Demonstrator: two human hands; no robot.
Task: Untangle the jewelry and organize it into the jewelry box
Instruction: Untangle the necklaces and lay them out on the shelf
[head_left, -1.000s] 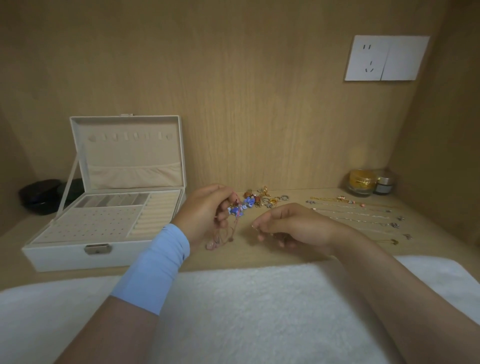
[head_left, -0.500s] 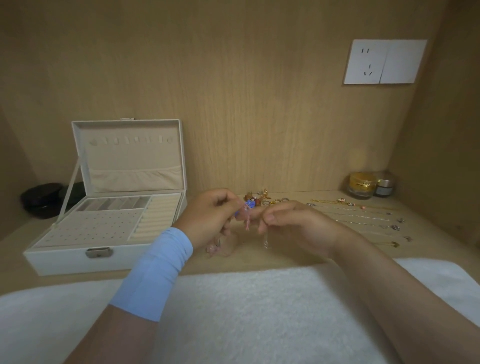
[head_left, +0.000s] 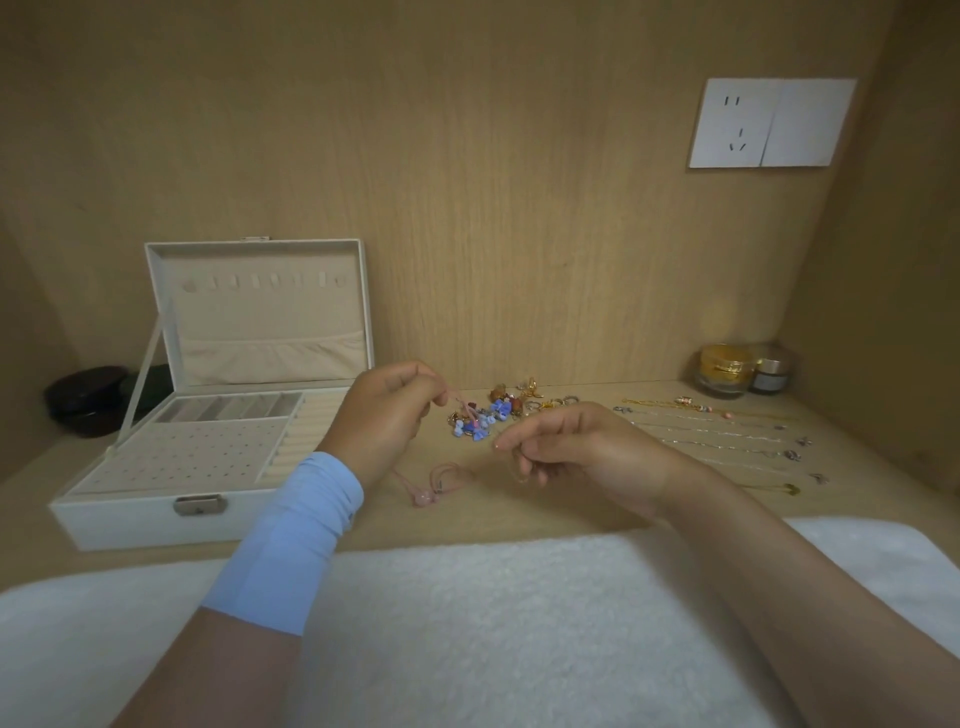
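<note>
My left hand (head_left: 387, 415) pinches a thin pink cord (head_left: 460, 405) that runs into a tangle of blue, red and gold jewelry (head_left: 491, 415) on the wooden shelf. The cord's lower part, with a pink bead (head_left: 423, 498), loops on the shelf below my hands. My right hand (head_left: 571, 447) hovers to the right with fingers curled, pinching a fine chain end that is barely visible. The white jewelry box (head_left: 171, 512) stands open at the left, its beige compartments bare.
Several thin chains (head_left: 727, 441) lie side by side on the right. Two small jars (head_left: 727, 369) stand in the back right corner and dark round objects (head_left: 85, 400) behind the box. A white towel (head_left: 493, 623) covers the front edge.
My hands met over the tangle, then drew apart. The blue bead cluster my left hand held up has dropped to the shelf, and the pink cord now stretches from my left fingers.
</note>
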